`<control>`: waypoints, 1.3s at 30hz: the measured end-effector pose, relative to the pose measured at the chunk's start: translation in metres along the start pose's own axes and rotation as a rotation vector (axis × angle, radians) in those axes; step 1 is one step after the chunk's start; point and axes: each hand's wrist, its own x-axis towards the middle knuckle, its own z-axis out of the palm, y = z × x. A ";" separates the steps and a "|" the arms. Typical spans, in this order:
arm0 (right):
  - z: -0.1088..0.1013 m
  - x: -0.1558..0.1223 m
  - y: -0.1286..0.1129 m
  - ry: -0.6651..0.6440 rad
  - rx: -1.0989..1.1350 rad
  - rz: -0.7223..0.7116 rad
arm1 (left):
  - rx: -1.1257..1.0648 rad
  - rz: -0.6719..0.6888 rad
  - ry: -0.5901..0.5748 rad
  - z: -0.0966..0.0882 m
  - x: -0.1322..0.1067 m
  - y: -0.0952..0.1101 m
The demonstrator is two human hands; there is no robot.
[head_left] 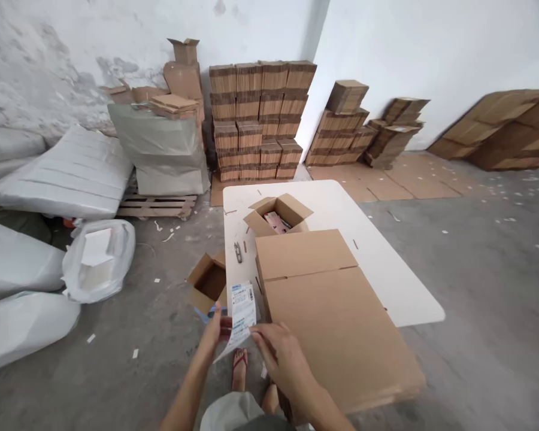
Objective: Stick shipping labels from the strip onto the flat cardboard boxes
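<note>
A printed label sheet (pixel 243 308) with blue and black markings and a barcode hangs in front of me, its lower end curling. My left hand (pixel 216 330) grips it from the left edge, thumb in front and fingers partly hidden behind. On the other edge, the fingertips of my right hand (pixel 281 353) pinch the sheet. Just right of it lies a stack of flat cardboard boxes (pixel 323 311), overhanging the near side of the white table (pixel 386 269). Beyond the stack stands an open carton (pixel 291 209) with a pinkish packet (pixel 276 222) inside.
Small thread snips (pixel 238 252) lie near the table's left edge. An open box (pixel 211 281) sits low beside the table. Bundled cardboard (pixel 260 120) is stacked along the wall. White wrapped bundles (pixel 58 173) and a clear plastic bag (pixel 99 260) are on the left. Paper scraps litter the floor.
</note>
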 end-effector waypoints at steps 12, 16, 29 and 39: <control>-0.048 -0.027 -0.019 0.061 0.141 -0.162 | -0.072 0.211 -0.390 0.020 -0.127 0.061; -0.069 -0.050 -0.027 0.026 -0.033 -0.450 | -0.544 -0.251 -0.361 0.052 -0.133 0.053; -0.180 -0.030 0.095 0.107 -0.239 0.015 | -0.362 0.066 0.354 0.115 -0.138 -0.031; -0.208 -0.089 0.187 0.389 -0.002 0.513 | -0.279 0.159 0.379 0.141 -0.137 -0.041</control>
